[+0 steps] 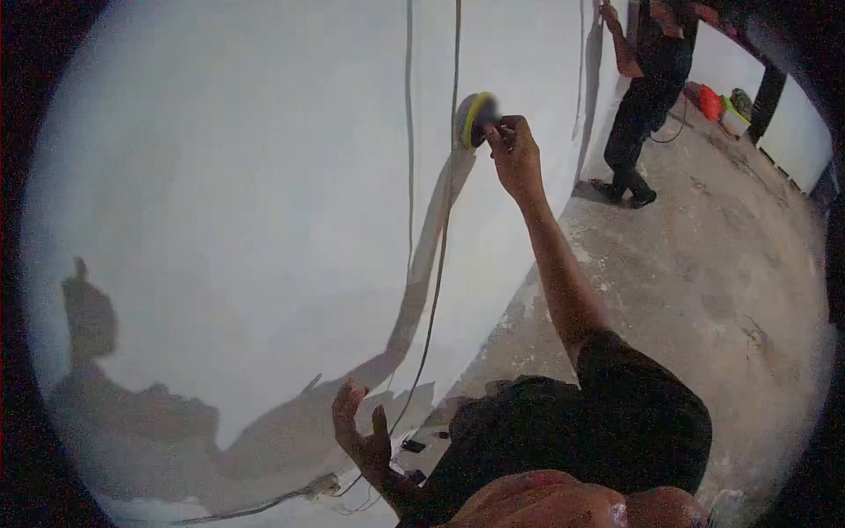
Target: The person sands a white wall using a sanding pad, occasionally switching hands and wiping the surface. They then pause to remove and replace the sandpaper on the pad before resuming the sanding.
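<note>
At the upper middle, my right hand (515, 150) grips the back of a round, dark disc tool with a yellow-green rim (480, 121). Its flat side faces the white wall (264, 176), right at the surface. My left hand (363, 436) is low in front of the wall, fingers apart, nothing in it. A thin dark cable (436, 299) hangs down from the top, passing close beside the disc and past the left hand. Shadows of the arm and head fall across the wall.
Another person (647, 88) in dark clothes stands further along the wall, one hand raised to it. Rough concrete floor (678, 290) stretches to the right. A red bag (709, 103) and a light container (733, 116) are at the back. Cables and a small box (326, 484) lie at the wall's foot.
</note>
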The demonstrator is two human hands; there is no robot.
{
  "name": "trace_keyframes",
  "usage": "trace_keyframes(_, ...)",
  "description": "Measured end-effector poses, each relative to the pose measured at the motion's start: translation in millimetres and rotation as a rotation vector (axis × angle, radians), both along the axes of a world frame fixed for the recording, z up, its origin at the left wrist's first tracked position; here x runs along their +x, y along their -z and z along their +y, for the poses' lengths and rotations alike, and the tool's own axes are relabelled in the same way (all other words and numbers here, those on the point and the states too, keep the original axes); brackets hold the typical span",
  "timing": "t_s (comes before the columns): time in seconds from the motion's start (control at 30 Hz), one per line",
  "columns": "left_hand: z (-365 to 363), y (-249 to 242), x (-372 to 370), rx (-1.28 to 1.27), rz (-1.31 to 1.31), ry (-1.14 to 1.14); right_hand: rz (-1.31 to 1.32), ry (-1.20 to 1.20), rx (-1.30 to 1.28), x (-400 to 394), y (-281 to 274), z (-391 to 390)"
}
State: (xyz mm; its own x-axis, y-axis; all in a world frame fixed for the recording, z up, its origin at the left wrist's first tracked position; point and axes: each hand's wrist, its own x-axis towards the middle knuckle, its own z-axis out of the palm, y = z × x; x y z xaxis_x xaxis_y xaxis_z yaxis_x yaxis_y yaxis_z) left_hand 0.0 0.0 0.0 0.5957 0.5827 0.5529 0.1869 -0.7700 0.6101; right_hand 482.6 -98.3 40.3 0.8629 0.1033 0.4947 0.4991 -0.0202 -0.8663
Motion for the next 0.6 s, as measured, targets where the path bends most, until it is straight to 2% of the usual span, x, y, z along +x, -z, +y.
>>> trace_keyframes(0.07,-8.1,-1.6,-1.6,-0.001,0.020,-0.061,-0.031,-0.001,0.085,-6.2,-2.6,1.6)
trace_keyframes(0.1,-41.9,-0.1,-31.1,-0.101,0.102,-0.076,0.049,-0.014,-0.018,-35.1,28.8,-23.7)
trace_keyframes(0.17,-46.0,5.9,-15.6,-0.117,0.143,-0.048,-0.256,0.039,0.042,-22.6,29.4,-20.8)
trace_keyframes(0.2,-42.4,13.9,-3.6,-0.075,0.081,-0.044,-0.422,0.171,0.000,-5.2,8.5,-13.7)
trace_keyframes(0.3,-36.2,16.1,-1.0,-0.122,0.027,-0.029,-0.414,0.238,0.042,39.7,3.4,-7.6)
trace_keyframes(0.4,-36.4,9.5,-5.3,-0.129,0.094,-0.048,-0.253,0.300,-0.003,66.2,-14.0,-16.8)
trace_keyframes(0.5,-37.6,0.4,-7.6,-0.097,0.096,-0.031,-0.125,0.226,-0.024,41.6,-10.2,-14.5)
trace_keyframes(0.6,-27.5,16.5,0.9,-0.091,0.054,-0.008,-0.266,0.184,-0.070,5.3,-4.4,-11.2)
